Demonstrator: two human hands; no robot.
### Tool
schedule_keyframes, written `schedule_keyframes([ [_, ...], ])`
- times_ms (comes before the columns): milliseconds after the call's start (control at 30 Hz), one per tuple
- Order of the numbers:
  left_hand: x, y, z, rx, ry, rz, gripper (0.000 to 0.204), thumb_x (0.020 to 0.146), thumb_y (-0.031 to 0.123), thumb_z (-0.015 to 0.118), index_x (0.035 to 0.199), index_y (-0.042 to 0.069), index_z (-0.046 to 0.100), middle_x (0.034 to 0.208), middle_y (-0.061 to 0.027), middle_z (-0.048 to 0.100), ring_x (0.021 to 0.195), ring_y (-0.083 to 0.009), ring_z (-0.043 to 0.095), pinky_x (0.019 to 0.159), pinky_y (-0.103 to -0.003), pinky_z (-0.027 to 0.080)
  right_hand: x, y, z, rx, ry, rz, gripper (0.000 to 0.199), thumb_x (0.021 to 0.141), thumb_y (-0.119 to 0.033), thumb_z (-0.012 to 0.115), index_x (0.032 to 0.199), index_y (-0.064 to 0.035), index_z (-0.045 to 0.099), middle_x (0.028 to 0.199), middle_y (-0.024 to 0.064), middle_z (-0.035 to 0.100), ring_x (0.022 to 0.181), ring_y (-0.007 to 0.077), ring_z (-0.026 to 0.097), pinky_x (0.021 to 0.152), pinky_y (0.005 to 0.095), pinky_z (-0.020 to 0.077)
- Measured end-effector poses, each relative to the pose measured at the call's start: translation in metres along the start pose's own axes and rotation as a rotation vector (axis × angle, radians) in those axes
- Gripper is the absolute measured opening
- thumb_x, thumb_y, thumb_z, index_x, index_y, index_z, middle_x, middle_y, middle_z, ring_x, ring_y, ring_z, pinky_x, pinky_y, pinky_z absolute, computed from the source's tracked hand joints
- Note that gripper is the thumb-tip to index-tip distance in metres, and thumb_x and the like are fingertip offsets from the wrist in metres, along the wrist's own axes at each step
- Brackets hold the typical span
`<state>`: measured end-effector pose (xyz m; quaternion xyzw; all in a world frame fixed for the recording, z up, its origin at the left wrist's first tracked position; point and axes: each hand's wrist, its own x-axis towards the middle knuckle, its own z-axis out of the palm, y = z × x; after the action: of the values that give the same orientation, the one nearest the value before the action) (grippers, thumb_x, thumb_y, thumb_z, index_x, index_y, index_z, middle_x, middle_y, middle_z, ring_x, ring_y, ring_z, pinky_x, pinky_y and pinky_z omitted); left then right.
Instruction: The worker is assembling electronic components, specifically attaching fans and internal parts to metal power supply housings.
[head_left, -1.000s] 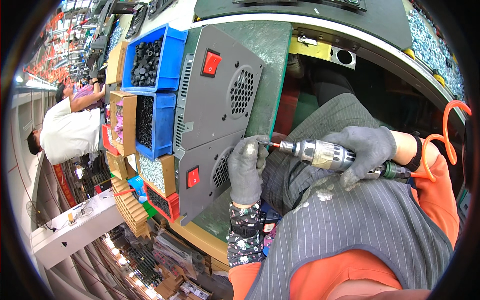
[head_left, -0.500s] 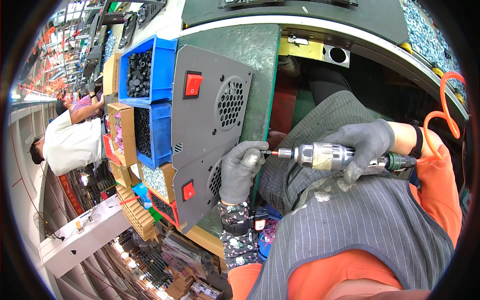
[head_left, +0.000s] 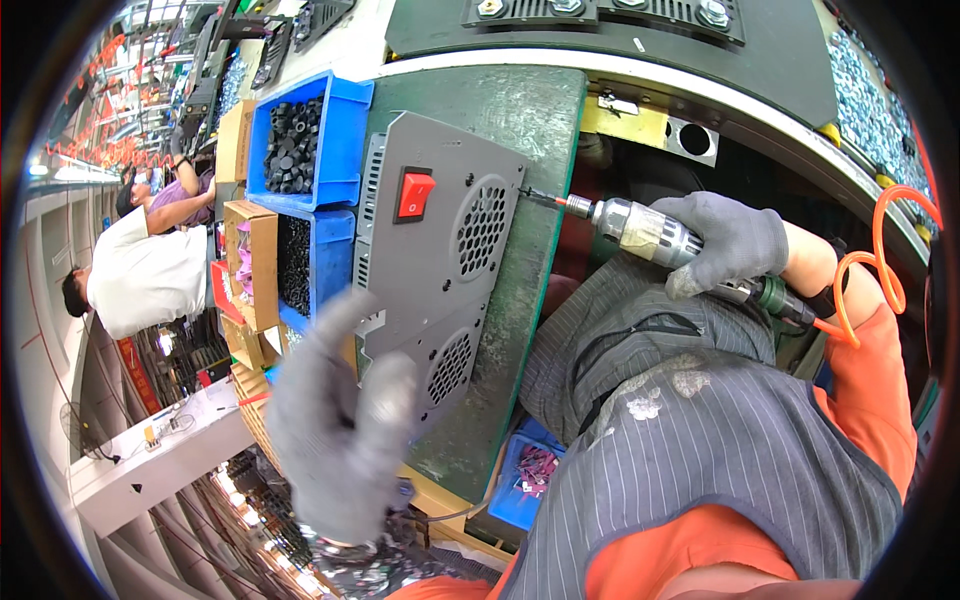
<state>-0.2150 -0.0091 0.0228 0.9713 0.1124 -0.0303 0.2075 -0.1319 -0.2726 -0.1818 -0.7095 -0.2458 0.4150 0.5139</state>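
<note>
My right hand [head_left: 735,240], in a grey glove, is wrapped round a pneumatic screwdriver [head_left: 650,232]. The driver lies level, its bit pointing left at a dark screw by the upper right edge of a grey metal panel [head_left: 430,300]; whether they touch I cannot tell. That panel leans over the green bench, with a red rocker switch [head_left: 415,195] and two honeycomb vent grilles. Gloved and smeared by motion, my left hand [head_left: 345,430] is raised at the panel's lower left, thumb and fingers apart, nothing visible in it. It covers the panel's lower corner.
Blue bins of black caps [head_left: 293,145] and small black parts [head_left: 295,262] stand left of the panel, beside cardboard boxes [head_left: 250,265]. An orange coiled air hose [head_left: 880,240] trails from the driver. A blue tray [head_left: 520,490] sits below the bench edge. A person in white [head_left: 150,270] is at far left.
My left hand has left the bit tip and swung left and down, opening. The driver has risen, its bit now at the panel's edge. The lower switch is now hidden behind my left hand.
</note>
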Motion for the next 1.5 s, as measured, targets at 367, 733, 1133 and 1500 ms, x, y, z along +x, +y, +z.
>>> schedule_keyframes([
  [367, 0.067, -0.013, 0.002, 0.327, -0.538, 0.172, 0.024, 0.085, 0.029, 0.058, 0.09, 0.006, 0.064, 0.068, -0.0156, 0.059, 0.062, -0.0324, 0.059, 0.056, -0.041, 0.045, 0.015, 0.002, -0.002, 0.058, -0.019, 0.001, 0.056, 0.064, -0.032, 0.076, 0.104, 0.0011, 0.055, 0.084, 0.0125, 0.059, 0.078, 0.0217, 0.058, 0.071, 0.0334, 0.0467],
  [733, 0.089, -0.054, -0.023, -0.189, -0.706, 0.117, 0.044, 0.085, 0.039, 0.06, 0.105, 0.0, 0.06, 0.085, -0.0103, 0.064, 0.08, -0.0156, 0.06, 0.07, -0.031, 0.046, 0.015, -0.006, -0.004, 0.009, -0.014, -0.049, 0.066, 0.061, -0.035, 0.081, 0.108, 0.0014, 0.053, 0.084, 0.0092, 0.06, 0.076, 0.0176, 0.056, 0.07, 0.0326, 0.0463],
  [1133, 0.117, -0.27, 0.038, 0.363, 0.097, -0.048, 0.068, 0.088, 0.051, 0.047, 0.132, 0.0, 0.037, 0.129, -0.0243, 0.044, 0.12, -0.0383, 0.043, 0.099, -0.041, 0.035, -0.01, 0.001, 0.017, 0.067, -0.016, 0.077, 0.06, 0.061, -0.027, 0.081, 0.108, -0.0008, 0.055, 0.087, 0.0063, 0.06, 0.078, 0.0152, 0.056, 0.073, 0.0306, 0.0461],
  [1500, 0.032, -0.252, 0.066, 0.657, 0.385, 0.107, 0.073, 0.079, 0.032, 0.062, 0.135, -0.002, 0.031, 0.14, -0.0234, 0.03, 0.131, -0.0379, 0.027, 0.11, -0.047, 0.019, -0.078, -0.016, -0.055, -0.146, 0.319, 0.625, 0.048, 0.062, -0.041, 0.075, 0.087, -0.0014, 0.063, 0.074, 0.0067, 0.062, 0.067, 0.0157, 0.058, 0.064, 0.0307, 0.0458],
])
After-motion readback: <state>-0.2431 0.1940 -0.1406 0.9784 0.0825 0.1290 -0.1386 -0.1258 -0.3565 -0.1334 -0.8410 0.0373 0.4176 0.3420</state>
